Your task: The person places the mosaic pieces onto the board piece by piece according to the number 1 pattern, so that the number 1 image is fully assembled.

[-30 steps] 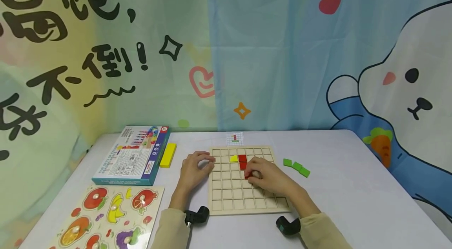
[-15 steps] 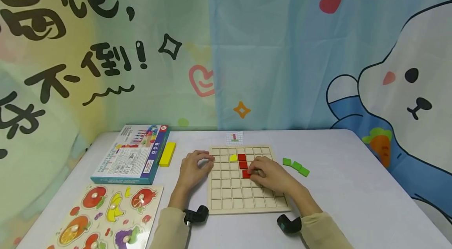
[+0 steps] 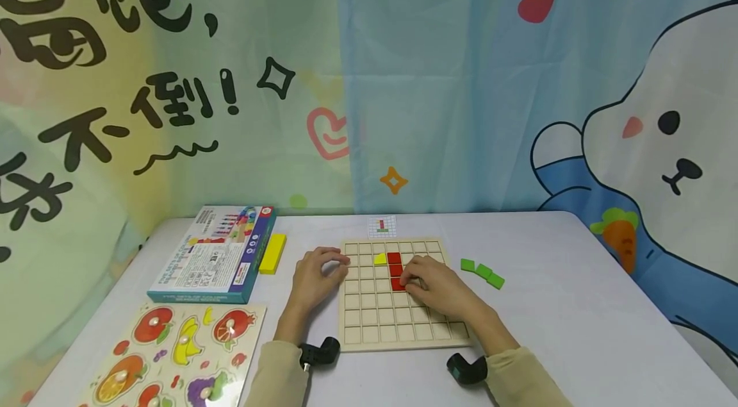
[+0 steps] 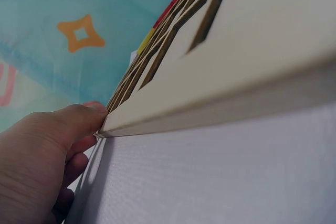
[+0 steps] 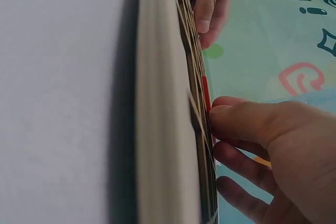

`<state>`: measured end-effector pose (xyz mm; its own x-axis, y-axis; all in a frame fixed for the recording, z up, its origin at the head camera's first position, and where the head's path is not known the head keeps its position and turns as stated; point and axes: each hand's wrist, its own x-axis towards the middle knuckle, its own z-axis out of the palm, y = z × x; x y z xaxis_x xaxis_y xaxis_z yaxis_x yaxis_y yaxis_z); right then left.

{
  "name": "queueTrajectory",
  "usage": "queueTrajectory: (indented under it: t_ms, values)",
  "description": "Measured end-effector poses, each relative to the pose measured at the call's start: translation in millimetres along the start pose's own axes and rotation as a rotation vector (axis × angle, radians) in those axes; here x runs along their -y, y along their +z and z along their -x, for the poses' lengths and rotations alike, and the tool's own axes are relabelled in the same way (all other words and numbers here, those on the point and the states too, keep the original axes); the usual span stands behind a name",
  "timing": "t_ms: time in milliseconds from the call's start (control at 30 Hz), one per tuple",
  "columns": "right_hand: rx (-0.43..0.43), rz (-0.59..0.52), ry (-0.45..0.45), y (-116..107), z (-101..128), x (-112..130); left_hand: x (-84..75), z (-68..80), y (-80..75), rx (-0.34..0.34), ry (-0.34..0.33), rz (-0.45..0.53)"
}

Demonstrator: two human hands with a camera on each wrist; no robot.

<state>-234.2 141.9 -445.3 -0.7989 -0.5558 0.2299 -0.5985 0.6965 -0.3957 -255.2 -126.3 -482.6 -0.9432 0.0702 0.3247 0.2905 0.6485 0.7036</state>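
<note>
The right hand (image 3: 432, 286) lies on the grid board (image 3: 398, 323), fingers curled, their tips pressing on the lowest red tile (image 3: 396, 284) of a short red column; the right wrist view shows a fingertip (image 5: 223, 115) against that tile's red edge (image 5: 206, 95). Whether the tile is pinched or merely pushed down cannot be told. The left hand (image 3: 317, 279) grips the board's left rim near its far corner, fingers curled over the edge; in the left wrist view the thumb (image 4: 68, 124) meets the board's corner (image 4: 113, 124). Two more red tiles (image 3: 394, 263) sit in the cells directly beyond the pressed one, with a yellow tile (image 3: 380, 259) in the cell to their left. Three green tiles (image 3: 483, 272) lie loose on the table (image 3: 565, 304), just right of the board. A small pattern card (image 3: 382, 225) lies beyond the board's far edge. To the left are a yellow block (image 3: 273, 253) and, touching it, a printed box (image 3: 216, 254); its lettering is too small to read. A fruit puzzle (image 3: 179, 349) lies nearer the person. The backdrop (image 3: 173, 93) carries large black Chinese characters, including 不倒!.
</note>
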Motion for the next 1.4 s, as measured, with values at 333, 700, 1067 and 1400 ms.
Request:
queueTrajectory:
  t_ms: [333,700,1067,1400]
  values:
    - [0.012,-0.033,0.008,-1,2,-1,0.4,0.6,0.5,0.002,-0.003,0.008]
    - [0.033,-0.074,0.012,-10,6,-9,1.1,-0.1,0.4,-0.003,0.008,0.01]
    - [0.007,-0.108,0.076,-22,12,-25,1.6,0.5,0.9,-0.012,0.02,0.0]
    - [-0.059,-0.074,0.108,-32,19,-42,2.0,0.0,1.3,-0.014,0.042,-0.009]
